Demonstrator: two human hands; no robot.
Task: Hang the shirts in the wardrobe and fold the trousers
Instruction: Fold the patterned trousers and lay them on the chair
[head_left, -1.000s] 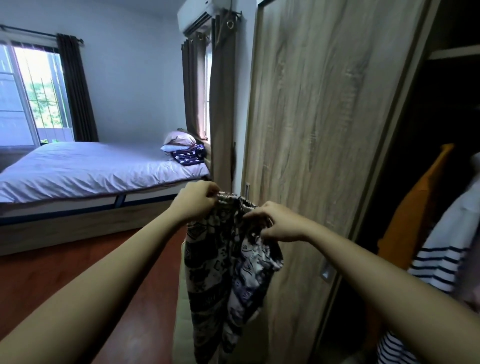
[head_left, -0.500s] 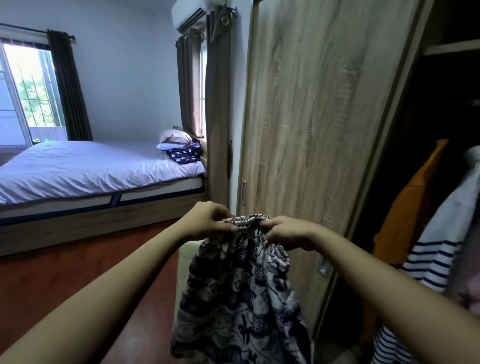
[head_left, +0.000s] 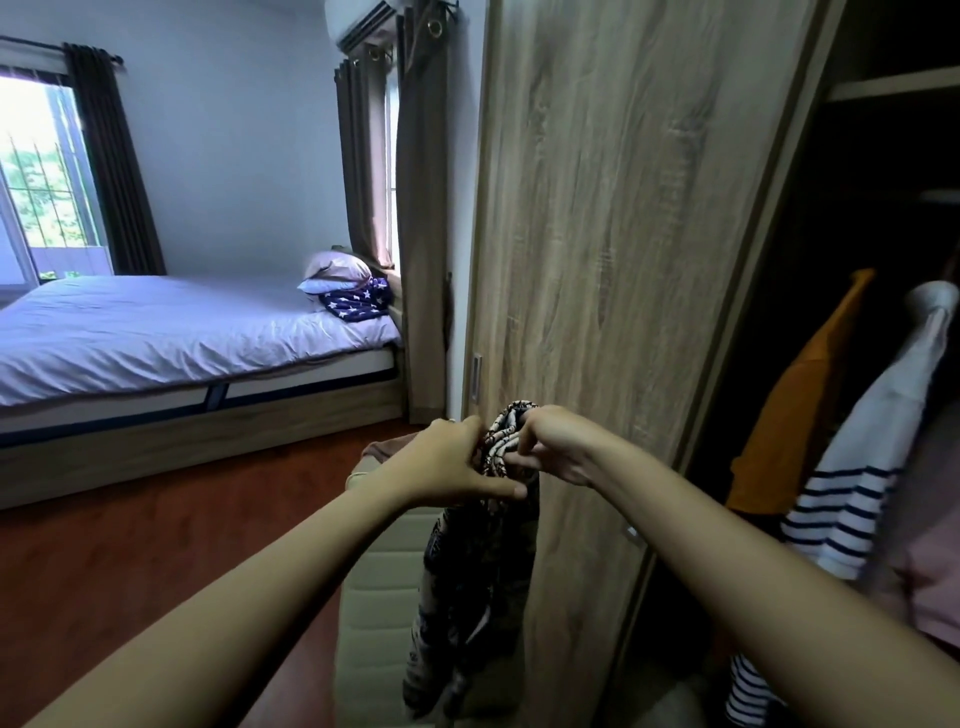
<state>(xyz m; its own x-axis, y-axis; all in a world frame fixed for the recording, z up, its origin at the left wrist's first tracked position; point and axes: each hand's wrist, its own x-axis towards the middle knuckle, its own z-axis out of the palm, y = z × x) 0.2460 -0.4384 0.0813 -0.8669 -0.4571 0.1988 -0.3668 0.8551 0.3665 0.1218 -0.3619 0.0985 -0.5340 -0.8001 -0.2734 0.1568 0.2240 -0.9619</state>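
Navy-and-white printed trousers (head_left: 475, 571) were up in the air right in front of the wood-grain wardrobe door (head_left: 623, 260). They hung loose from their top edge, with the legs dropping past a cream ribbed thing (head_left: 382, 587) on the floor (laundry basket maybe? couldn't tell).

Both hands had hold of the bunched-up top, close together, nearly touching. The left hand (head_left: 449, 465) had its fingers curled into the cloth with the thumb stretched out flat underneath. The right hand (head_left: 558, 447) was pinching the gathered band from the other side, fingers bent in tight. Neither one was open at all.

My read on why it was held like that: grabbing the waistband and letting the rest hang lets gravity pull the legs straight, so the seams can be lined up before folding. With the two grips that close, it looked to me like the waist was being doubled over on itself. I'd call this the early part of the fold, nowhere near finished.

In the open side of the wardrobe an orange shirt (head_left: 795, 410) and a striped shirt (head_left: 852, 483) were hanging side by side, so that half of the job looked at least partly done. The bed (head_left: 156, 332) was well off to the left, with a star-print cloth (head_left: 358, 304) by the pillows. Nice flat surface for folding, if one was wanted.
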